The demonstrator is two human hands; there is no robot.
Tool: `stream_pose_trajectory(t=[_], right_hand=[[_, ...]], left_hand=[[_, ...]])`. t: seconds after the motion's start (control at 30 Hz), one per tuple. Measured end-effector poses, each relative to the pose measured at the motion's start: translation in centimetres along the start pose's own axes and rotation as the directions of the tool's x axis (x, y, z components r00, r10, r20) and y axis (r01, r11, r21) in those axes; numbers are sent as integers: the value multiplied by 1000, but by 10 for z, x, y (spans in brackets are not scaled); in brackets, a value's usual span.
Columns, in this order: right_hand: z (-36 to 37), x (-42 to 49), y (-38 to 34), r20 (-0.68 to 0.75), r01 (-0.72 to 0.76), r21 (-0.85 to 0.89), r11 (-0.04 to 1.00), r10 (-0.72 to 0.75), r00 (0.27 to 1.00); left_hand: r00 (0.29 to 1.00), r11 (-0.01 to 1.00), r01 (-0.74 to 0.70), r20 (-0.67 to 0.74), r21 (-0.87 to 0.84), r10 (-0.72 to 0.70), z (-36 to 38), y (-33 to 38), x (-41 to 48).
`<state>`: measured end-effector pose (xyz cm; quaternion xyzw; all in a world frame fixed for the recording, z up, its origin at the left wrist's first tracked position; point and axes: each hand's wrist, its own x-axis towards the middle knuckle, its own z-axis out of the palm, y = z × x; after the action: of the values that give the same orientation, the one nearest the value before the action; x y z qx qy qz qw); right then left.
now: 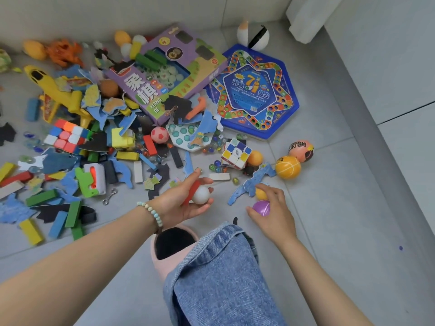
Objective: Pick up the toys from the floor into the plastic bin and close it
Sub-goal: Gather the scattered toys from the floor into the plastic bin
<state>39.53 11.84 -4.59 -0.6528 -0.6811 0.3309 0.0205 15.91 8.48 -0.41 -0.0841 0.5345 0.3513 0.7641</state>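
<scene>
Denim knee (219,267) sits just behind both hands, left hand (181,205) curled round a white ball (200,195), right hand (275,212) gripping a purple egg (260,207), open floor (341,231) right of the knee.

Glossy plastic purple egg (261,207), smooth matt white ball (200,195), denim trouser leg (219,274), matt grey floor tiles (329,208).

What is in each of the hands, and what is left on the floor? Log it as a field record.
left hand: palm up, holds white ball and red block
right hand: grips purple egg; fingertips at small orange ball, held or not unclear
floor by right hand: blue puzzle piece, orange basketball
pile: purple game box, blue hexagonal board, yellow plane, blocks, marbles
plastic bin: not in view
progress: most toys not yet picked up
</scene>
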Motion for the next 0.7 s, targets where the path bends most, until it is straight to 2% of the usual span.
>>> stream_pose_trajectory(t=[0.07, 0.17, 0.3, 0.37, 0.47, 0.57, 0.7], right_hand=[[0, -3, -1, -45, -17, 215, 976, 27, 999], [-5, -10, -18, -53, -1, 497, 868, 31, 998], [-29, -12, -84, 29, 51, 728, 684, -106, 994], [-43, -13, -128, 92, 57, 783, 619, -205, 974], [-59, -23, -205, 220, 57, 794, 605, -373, 901], [-62, -50, -285, 333, 87, 767, 636, -510, 793], [-39, -104, -386, 406, 203, 710, 675, -627, 666]], left_hand=[[1000, 1000, -19, -6, 13, 19, 1, 1, -2], [998, 997, -58, -19, 45, 59, 2, 7, -9], [985, 966, -159, -36, 202, 170, 1, 27, -42], [966, 923, -228, -47, 310, 254, -4, 46, -72], [902, 833, -354, -82, 425, 425, -21, 74, -134], [797, 738, -469, -127, 486, 591, -48, 85, -196], [625, 668, -601, -264, 439, 735, -98, 85, -271]])
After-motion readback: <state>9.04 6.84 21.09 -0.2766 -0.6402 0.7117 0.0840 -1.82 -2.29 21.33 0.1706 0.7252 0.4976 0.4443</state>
